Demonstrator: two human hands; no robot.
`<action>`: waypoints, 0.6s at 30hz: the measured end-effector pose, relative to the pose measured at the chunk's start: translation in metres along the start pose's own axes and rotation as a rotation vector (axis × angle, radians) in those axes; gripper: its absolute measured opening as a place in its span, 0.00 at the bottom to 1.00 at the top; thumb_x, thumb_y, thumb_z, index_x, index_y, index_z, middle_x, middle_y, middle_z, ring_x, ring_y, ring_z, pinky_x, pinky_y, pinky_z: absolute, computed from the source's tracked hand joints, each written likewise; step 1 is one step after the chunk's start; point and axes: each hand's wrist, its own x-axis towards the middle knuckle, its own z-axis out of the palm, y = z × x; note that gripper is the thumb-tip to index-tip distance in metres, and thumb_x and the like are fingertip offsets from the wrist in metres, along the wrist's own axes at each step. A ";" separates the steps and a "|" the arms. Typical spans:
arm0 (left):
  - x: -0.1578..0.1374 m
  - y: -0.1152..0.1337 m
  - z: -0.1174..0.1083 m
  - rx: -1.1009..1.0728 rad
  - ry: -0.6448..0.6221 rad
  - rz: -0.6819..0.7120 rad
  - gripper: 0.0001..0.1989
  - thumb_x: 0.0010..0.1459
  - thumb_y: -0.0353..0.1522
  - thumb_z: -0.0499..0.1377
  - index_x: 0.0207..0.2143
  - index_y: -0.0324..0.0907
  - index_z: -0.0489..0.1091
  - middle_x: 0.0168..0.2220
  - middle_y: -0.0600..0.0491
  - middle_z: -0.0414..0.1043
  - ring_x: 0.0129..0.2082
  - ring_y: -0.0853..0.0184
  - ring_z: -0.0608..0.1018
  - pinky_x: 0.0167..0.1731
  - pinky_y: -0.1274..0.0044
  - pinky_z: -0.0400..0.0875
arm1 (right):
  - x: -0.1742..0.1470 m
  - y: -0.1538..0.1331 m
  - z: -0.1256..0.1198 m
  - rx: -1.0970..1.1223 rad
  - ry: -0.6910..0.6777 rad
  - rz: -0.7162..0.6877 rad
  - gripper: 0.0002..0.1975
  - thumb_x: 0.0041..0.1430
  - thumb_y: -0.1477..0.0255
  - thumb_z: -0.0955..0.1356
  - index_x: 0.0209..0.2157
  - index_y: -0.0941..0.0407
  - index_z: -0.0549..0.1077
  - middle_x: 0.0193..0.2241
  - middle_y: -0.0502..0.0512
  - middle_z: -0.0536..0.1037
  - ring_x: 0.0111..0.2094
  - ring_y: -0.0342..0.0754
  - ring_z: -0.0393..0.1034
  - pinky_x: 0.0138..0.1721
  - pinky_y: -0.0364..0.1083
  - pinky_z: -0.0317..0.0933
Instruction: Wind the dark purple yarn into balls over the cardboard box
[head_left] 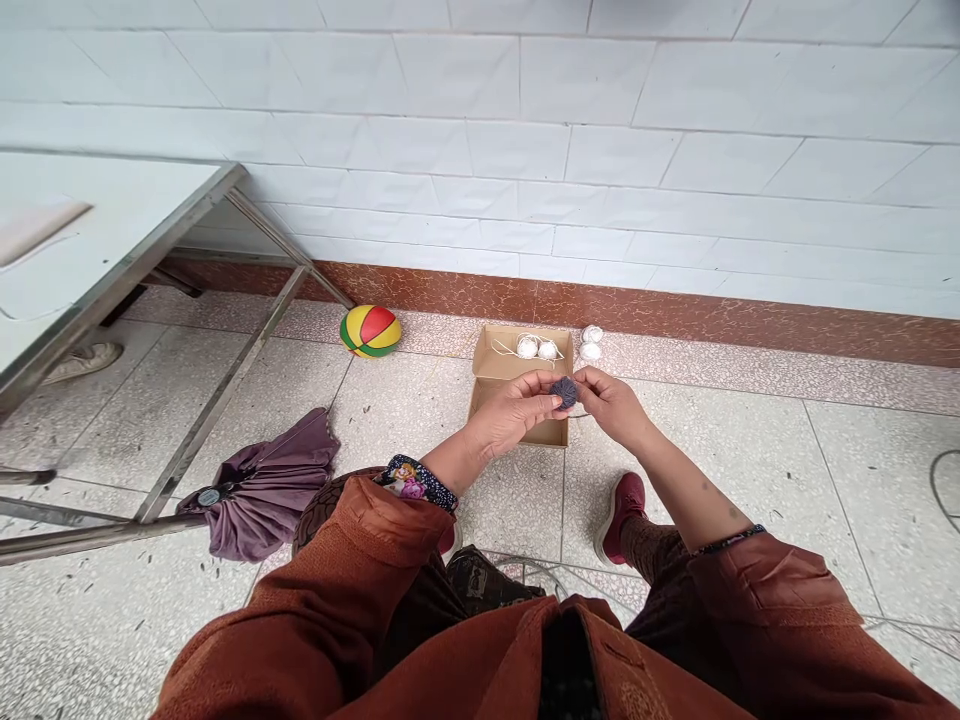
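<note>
A small ball of dark grey yarn [564, 393] is held in the fingers and thumb of my left hand [506, 412], above an open cardboard box [487, 372]. Close against the ball's right side, my right hand [609, 402] is closed in a pinch on the yarn's loose end; a thin dark strand curves just below it. Two white yarn balls [528, 347] with loose ends lie in the upper part of the box. Two more white balls [591, 343] are on the floor just right of it. My hands and the grey ball hide part of the box's lower section.
A metal-framed table [112, 235] stands at left, with a purple cloth bundle [277, 480] by its lower bar. A striped ball [371, 331] rests near the tiled wall [465, 150]. A dark cable [945, 490] curls on the floor at far right.
</note>
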 end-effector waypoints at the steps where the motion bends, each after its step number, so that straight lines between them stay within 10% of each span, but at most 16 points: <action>1: 0.001 0.000 -0.001 -0.023 0.016 -0.002 0.17 0.49 0.28 0.71 0.43 0.40 0.75 0.44 0.49 0.76 0.41 0.67 0.79 0.48 0.69 0.73 | -0.001 -0.001 0.000 -0.012 -0.001 -0.010 0.11 0.62 0.63 0.65 0.30 0.53 0.72 0.24 0.48 0.72 0.26 0.45 0.63 0.31 0.45 0.57; 13: 0.012 -0.003 -0.013 0.112 0.245 0.070 0.15 0.48 0.28 0.69 0.40 0.39 0.74 0.41 0.51 0.76 0.39 0.69 0.77 0.43 0.74 0.72 | -0.008 -0.011 0.000 0.033 -0.199 -0.207 0.09 0.63 0.63 0.68 0.32 0.52 0.76 0.29 0.51 0.76 0.31 0.46 0.68 0.36 0.46 0.61; 18: 0.008 -0.005 -0.009 0.336 0.136 0.017 0.19 0.47 0.27 0.69 0.44 0.40 0.72 0.40 0.51 0.75 0.38 0.70 0.75 0.43 0.73 0.70 | -0.005 -0.015 -0.003 0.095 -0.080 -0.221 0.10 0.61 0.60 0.70 0.32 0.51 0.78 0.31 0.52 0.76 0.33 0.48 0.69 0.39 0.49 0.63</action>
